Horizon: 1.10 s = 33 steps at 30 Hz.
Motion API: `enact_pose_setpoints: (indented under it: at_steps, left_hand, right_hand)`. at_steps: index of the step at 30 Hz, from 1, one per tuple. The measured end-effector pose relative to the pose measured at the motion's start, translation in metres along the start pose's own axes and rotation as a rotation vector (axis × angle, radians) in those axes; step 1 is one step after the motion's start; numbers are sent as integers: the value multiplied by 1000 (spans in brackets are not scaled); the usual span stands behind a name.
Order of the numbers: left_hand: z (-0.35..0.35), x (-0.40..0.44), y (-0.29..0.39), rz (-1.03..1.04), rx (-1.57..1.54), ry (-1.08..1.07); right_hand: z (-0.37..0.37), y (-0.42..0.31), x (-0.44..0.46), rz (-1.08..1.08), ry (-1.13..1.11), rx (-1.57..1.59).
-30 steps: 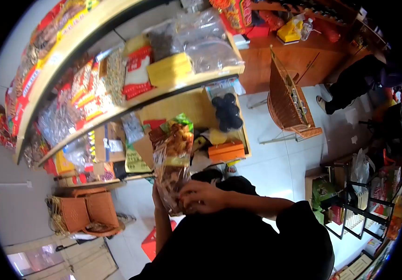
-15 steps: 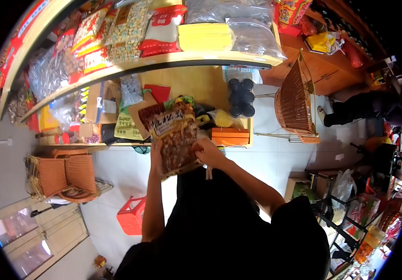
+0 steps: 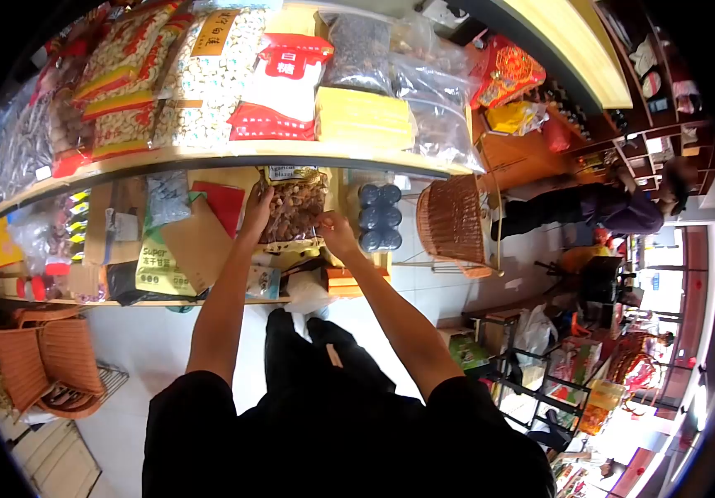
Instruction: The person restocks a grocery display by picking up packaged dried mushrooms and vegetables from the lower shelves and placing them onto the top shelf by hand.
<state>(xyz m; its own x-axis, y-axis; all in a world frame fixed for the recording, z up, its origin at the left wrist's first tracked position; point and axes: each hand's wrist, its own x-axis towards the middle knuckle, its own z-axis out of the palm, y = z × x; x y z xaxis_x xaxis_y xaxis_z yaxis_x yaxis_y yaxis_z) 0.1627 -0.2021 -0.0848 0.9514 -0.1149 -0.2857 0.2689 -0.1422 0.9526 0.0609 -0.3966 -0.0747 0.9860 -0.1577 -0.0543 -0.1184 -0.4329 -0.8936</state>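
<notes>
A clear-windowed bag of dried mushrooms (image 3: 298, 207), labelled "Agaricus blazei", is held out over the lower shelf (image 3: 337, 187). Its top reaches up to the front edge of the upper shelf. My left hand (image 3: 257, 214) is closed on the bag's left side. At the lower right edge, my right hand (image 3: 338, 232) pinches the bag with curled fingers. Below and around it lie an orange box (image 3: 346, 282), a crumpled pale plastic bag (image 3: 308, 290) and a green "Super" pouch (image 3: 162, 267). Dark round-topped containers (image 3: 380, 217) stand just right of my right hand.
The upper shelf (image 3: 283, 153) overhangs my hands, loaded with a white-and-red sugar bag (image 3: 279, 91), a yellow packet (image 3: 363, 118) and several other bags. A wicker basket (image 3: 450, 217) stands at the right, with a person (image 3: 615, 207) beyond. A wicker chair (image 3: 67, 361) sits lower left.
Both hands have carried the mushroom bag forward, away from my body and over the lower shelf. My view has shifted toward the shelves, and the person at the right shows more fully.
</notes>
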Motion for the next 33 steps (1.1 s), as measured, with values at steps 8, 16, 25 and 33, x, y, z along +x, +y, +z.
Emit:
enact_pose_setpoints:
  at_steps: [8,16,25,33]
  left_hand:
    - [34,92,-67,25,-29,-96]
    - [53,96,-71,-129,-364,-162]
    - [54,133,-181,-69,229,-246]
    - [7,79,-115,109,718,-71]
  right_hand:
    - [4,36,48,201,-24,119]
    - [5,12,50,94,59,-235]
    - [1,-28,-3,243,-49,177]
    - [-46,-37,-86,313,77,429]
